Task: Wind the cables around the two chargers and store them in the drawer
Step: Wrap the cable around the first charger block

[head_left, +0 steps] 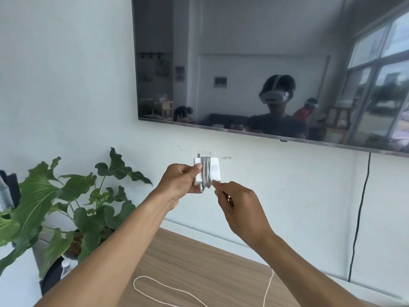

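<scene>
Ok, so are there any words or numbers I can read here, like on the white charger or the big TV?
No text here can be read.
charger: a pale grey patch on its face, too blurred to read.
TV: a small tab under its lower edge, too small to read.
Framed pictures mirrored in the TV: blurred, nothing legible.

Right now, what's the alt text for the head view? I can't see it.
A left hand holds a white charger wound with gray cable, while the right hand pinches its lower right corner. Below, a second pale cable lies loose on a wooden tabletop; a plant stands left.
</scene>
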Tool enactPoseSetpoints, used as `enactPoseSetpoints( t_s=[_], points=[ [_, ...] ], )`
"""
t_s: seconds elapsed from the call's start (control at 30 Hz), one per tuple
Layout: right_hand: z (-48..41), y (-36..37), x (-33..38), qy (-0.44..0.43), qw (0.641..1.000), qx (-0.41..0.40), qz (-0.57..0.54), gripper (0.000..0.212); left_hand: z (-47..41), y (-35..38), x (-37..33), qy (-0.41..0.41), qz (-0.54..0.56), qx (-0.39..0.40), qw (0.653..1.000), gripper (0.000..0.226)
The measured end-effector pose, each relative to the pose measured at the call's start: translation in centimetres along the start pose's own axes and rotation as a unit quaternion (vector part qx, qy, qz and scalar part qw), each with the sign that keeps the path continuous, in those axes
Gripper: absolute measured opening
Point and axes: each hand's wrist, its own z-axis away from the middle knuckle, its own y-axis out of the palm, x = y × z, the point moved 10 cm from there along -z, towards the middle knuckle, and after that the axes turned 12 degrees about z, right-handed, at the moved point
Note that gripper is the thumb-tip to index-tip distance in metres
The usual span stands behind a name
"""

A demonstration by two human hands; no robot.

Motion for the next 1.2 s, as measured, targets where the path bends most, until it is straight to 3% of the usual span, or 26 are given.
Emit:
enactPoseSetpoints(
  t_s=[0.23,0.37,0.57,0.77,0.97,1.07,1.2],
  points=[
    [1.0,2.1,-3.1,0.115,0.978,0.048,-0.165,0.013,0.9,1.2,-0.6,-0.001,0.037,0.046,0.998,0.030],
    [0.2,2.1,-3.4,0.121,0.972,0.062,-0.191,0.010,1.1,1.6,-0.7,0.002,0.041,0.079,0.996,0.029],
    [-1.3,1.6,-4.1,0.104,0.983,0.092,-0.116,0.041,1.9,2.1,-0.4,0.003,0.013,0.151,0.988,0.043],
    [-4.0,1.3,-4.4,0.116,0.974,0.185,-0.056,0.035,2.5,1.7,0.0,0.000,-0.047,0.196,0.979,0.032],
    [-5.1,1.4,-4.3,0.183,0.935,0.295,-0.075,0.019,2.5,1.2,0.0,0.039,-0.140,0.188,0.971,0.029],
    [-5.4,1.0,-4.0,0.207,0.935,0.275,-0.083,0.030,2.4,1.0,-0.4,0.058,-0.169,0.157,0.971,0.027],
    [-5.8,0.4,-3.6,0.226,0.939,0.242,-0.090,0.030,1.9,0.5,-0.8,0.069,-0.180,0.117,0.974,0.022]
  ],
)
